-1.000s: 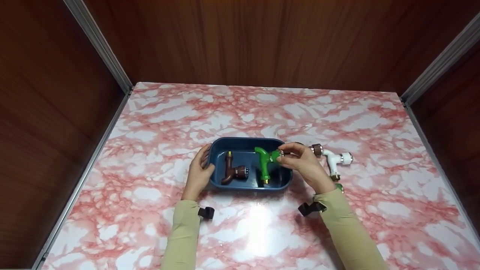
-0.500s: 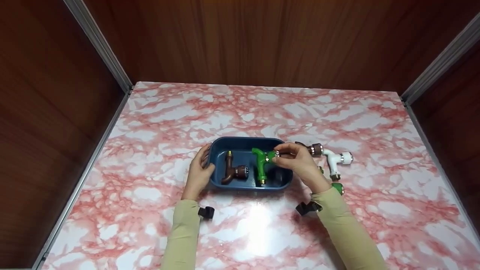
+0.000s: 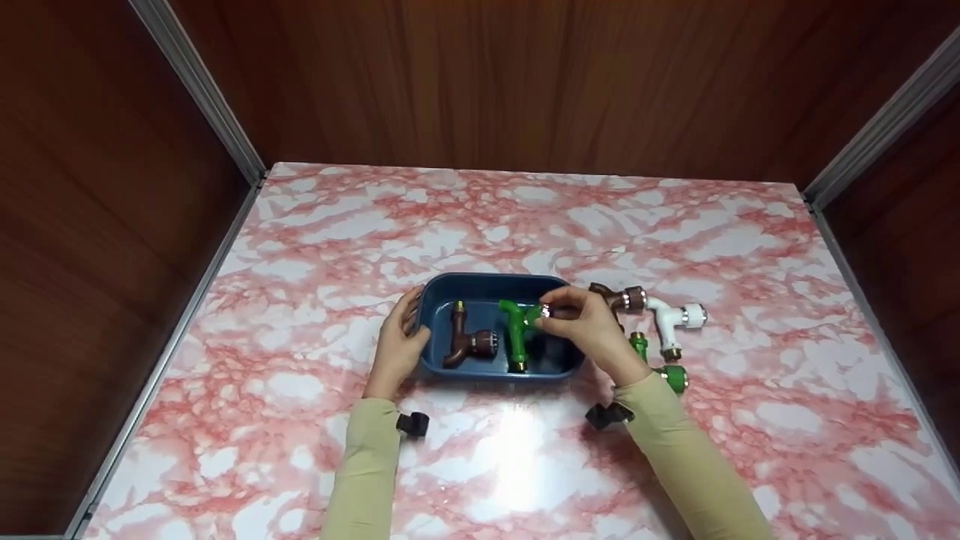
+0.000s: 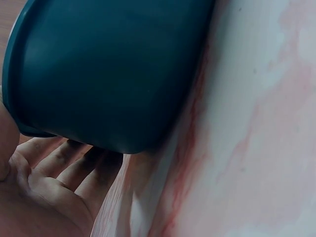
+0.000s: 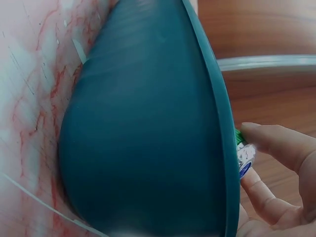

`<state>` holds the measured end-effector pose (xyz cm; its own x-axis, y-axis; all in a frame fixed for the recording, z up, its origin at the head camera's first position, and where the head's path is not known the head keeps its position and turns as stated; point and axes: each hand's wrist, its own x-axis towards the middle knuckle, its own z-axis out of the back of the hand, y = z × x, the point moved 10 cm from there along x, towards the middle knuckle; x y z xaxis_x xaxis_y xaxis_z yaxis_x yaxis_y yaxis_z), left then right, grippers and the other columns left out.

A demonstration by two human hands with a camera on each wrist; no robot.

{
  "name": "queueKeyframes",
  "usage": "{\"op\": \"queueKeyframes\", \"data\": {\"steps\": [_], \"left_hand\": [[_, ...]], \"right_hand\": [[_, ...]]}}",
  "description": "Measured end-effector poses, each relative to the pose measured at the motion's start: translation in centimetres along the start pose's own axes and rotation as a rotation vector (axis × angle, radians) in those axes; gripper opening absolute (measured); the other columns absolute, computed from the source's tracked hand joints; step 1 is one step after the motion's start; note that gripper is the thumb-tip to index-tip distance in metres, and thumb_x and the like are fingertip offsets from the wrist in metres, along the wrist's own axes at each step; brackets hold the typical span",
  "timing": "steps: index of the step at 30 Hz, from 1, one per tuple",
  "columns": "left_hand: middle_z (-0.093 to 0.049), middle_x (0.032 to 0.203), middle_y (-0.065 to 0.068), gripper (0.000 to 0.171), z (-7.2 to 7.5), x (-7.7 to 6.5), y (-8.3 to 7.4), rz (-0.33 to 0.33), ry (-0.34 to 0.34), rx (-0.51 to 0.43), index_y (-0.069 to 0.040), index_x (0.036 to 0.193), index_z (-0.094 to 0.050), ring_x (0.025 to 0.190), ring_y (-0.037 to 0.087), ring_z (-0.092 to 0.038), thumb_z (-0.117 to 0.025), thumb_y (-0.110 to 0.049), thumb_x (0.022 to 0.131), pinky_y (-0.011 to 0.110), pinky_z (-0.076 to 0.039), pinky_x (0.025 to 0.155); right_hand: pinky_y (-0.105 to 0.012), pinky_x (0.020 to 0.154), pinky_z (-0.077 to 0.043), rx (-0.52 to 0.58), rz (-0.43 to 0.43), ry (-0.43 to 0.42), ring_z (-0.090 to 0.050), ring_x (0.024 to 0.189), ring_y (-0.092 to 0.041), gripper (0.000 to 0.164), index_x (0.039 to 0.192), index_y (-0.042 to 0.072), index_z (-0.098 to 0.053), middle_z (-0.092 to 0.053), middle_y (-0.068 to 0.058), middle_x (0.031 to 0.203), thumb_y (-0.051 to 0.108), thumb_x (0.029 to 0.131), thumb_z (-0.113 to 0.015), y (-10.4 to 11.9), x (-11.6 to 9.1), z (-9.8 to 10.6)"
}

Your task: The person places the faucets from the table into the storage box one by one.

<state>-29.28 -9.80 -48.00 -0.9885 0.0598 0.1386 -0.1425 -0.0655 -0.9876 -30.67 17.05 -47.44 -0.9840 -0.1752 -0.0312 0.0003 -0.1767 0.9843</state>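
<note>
A blue plastic basin (image 3: 495, 279) sits on the table. My left hand (image 3: 397, 349) grips its left end, thumb at the rim and fingers along the outside; in the left wrist view these fingers (image 4: 64, 170) pass behind the basin wall. Inside, at the left, lies a brown tap (image 3: 459, 337) with a brass threaded end. My right hand (image 3: 592, 326) pinches the knob end of a green tap (image 3: 517, 334) between thumb and fingers, over the basin's right half. In the right wrist view the basin wall (image 5: 148, 128) hides most of that tap.
Right of the basin lie another brown tap (image 3: 626, 298), a white tap (image 3: 667, 322) and a second green tap (image 3: 671, 377), partly behind my right wrist. The marbled pink and white table (image 3: 375, 225) ends at dark wooden panels (image 3: 487, 90) behind and at both sides.
My right hand has moved left and slightly down with the green tap, further into the basin. More of the taps at the right shows now. My left hand has stayed still.
</note>
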Motion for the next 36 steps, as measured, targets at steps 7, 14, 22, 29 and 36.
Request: {"op": "queueKeyframes", "data": {"steps": [7,14,22,29,36], "left_hand": [[-0.04,0.142,0.026,0.061,0.1,0.0,-0.2,-0.016,-0.006,0.017,0.007,0.142,-0.038,0.131,0.035,-0.038,-0.044,0.018,0.082,0.042,-0.032,0.108],[-0.041,0.143,0.023,0.062,0.1,0.1,0.3,-0.003,-0.013,0.015,0.004,0.142,-0.04,0.131,0.033,-0.039,-0.044,0.018,0.082,0.041,-0.031,0.109],[-0.042,0.142,0.02,0.062,0.3,0.6,2.0,-0.012,-0.016,-0.013,0.001,0.144,-0.04,0.131,0.029,-0.039,-0.044,0.017,0.084,0.042,-0.033,0.107],[-0.041,0.142,0.024,0.061,0.2,0.0,0.2,-0.007,-0.013,-0.005,0.005,0.142,-0.039,0.131,0.033,-0.039,-0.045,0.018,0.083,0.042,-0.032,0.108],[-0.041,0.142,0.024,0.062,0.1,0.1,0.2,-0.005,-0.015,-0.012,0.004,0.142,-0.04,0.131,0.033,-0.039,-0.045,0.018,0.082,0.041,-0.033,0.108]], "right_hand": [[-0.026,0.074,-0.053,-0.043,-0.013,0.001,-0.063,0.092,-0.027,0.033,0.107,-0.003,-0.066,-0.064,-0.013,0.102,0.002,0.076,-0.078,0.1,0.0,-0.1],[-0.026,0.074,-0.053,-0.094,-0.008,0.006,-0.061,0.092,-0.029,0.033,0.107,-0.002,-0.066,-0.064,-0.013,0.102,0.004,0.077,-0.078,0.2,-0.1,-0.2],[-0.027,0.075,-0.052,-0.126,0.0,0.003,-0.062,0.089,-0.024,0.033,0.106,0.0,-0.066,-0.064,-0.012,0.102,0.005,0.077,-0.079,0.2,-0.1,-0.2],[-0.023,0.072,-0.052,-0.085,-0.017,0.051,-0.062,0.091,-0.029,0.036,0.109,-0.01,-0.061,-0.063,-0.02,0.105,-0.001,0.078,-0.075,2.0,-0.8,-1.3],[-0.023,0.07,-0.052,-0.069,-0.05,0.072,-0.062,0.089,-0.026,0.035,0.109,-0.009,-0.061,-0.062,-0.02,0.104,-0.002,0.078,-0.074,0.7,-0.3,-2.1]]}}
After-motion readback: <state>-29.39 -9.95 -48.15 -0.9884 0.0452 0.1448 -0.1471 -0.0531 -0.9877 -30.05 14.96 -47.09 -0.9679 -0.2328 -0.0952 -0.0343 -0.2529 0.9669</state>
